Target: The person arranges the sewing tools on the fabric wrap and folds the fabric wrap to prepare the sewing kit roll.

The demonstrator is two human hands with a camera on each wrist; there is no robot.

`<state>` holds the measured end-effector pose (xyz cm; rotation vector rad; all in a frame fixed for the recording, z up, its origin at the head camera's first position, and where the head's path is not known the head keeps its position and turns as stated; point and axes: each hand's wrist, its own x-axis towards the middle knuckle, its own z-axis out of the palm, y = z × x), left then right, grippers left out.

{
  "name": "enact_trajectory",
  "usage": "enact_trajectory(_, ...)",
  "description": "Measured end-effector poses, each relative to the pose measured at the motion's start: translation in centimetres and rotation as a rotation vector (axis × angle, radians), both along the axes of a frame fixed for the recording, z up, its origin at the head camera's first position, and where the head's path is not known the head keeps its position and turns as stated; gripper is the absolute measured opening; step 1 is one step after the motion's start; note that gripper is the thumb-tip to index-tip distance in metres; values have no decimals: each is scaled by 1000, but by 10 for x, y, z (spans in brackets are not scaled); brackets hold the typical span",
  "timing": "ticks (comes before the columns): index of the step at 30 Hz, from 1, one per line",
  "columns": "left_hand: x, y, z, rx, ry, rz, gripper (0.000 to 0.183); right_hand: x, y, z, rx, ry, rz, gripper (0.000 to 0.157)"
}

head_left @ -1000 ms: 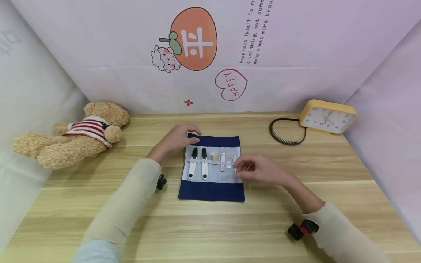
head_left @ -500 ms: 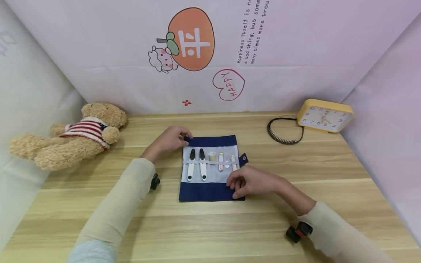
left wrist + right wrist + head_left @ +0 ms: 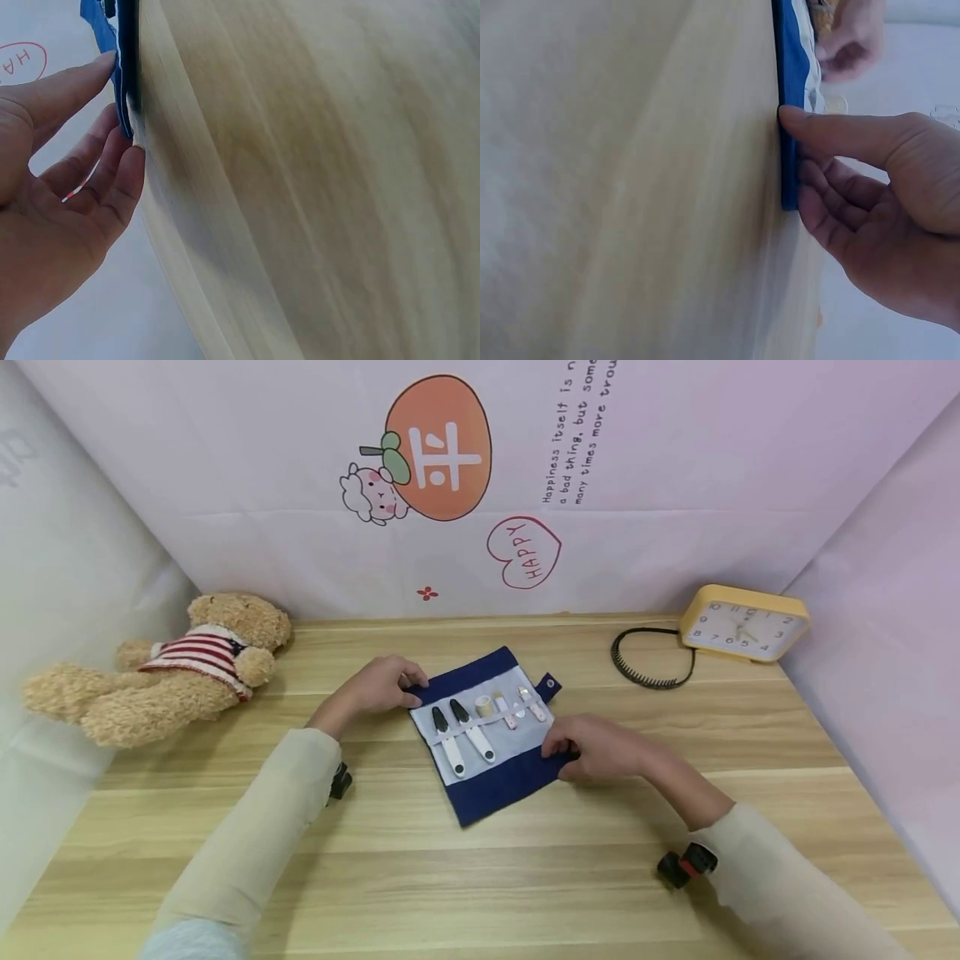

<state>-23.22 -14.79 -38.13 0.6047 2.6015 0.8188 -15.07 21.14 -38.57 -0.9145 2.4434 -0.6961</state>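
An unfolded navy cloth sewing kit (image 3: pixel 501 787) with a pale grey lining lies turned at an angle on the table. Under its elastic band sit two white tools with black tips (image 3: pixel 472 731), a beige spool (image 3: pixel 483 705) and several small pale items. My left hand (image 3: pixel 378 683) pinches the far left corner of the kit; in the left wrist view the thumb lies on one side of the cloth edge (image 3: pixel 124 82) and the fingers on the other. At the near right corner my right hand (image 3: pixel 606 747) pinches the blue edge (image 3: pixel 789 169) between thumb and fingers.
A snap tab (image 3: pixel 549 686) sticks out from the kit's right side. A teddy bear (image 3: pixel 187 685) in a striped shirt lies at the left. At the back right are a black headband (image 3: pixel 652 681) and a yellow clock (image 3: pixel 746 622). The wooden table (image 3: pixel 480 893) meets white walls.
The sewing kit has rotated counterclockwise, its right side swinging away from me. My right hand moved down the right side to the near corner, then up and right with it.
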Motion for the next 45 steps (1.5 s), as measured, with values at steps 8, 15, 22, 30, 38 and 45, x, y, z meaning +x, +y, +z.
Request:
enact_trajectory(8, 6, -6, 3, -4, -52, -8, 27, -16, 14, 2, 33, 106, -80, 24)
enact_trajectory(15, 11, -13, 1, 23, -92, -27, 28, -30, 24, 0, 25, 73, -232, 29)
enact_trajectory(22, 20, -18, -2, 115, -204, -9, 31, -42, 28, 1, 5, 14, -331, 38)
enact_trajectory(30, 34, -19, -8, 256, -398, 16, 31, -50, 31, -3, -153, -88, -446, 42)
enact_trajectory(38, 44, -22, -10, 325, -543, 10, 27, -56, 30, -9, -249, -183, -533, 50)
enact_trajectory(45, 50, -21, -9, 318, -545, -41, 26, -56, 25, -10, -316, -206, -558, 51)
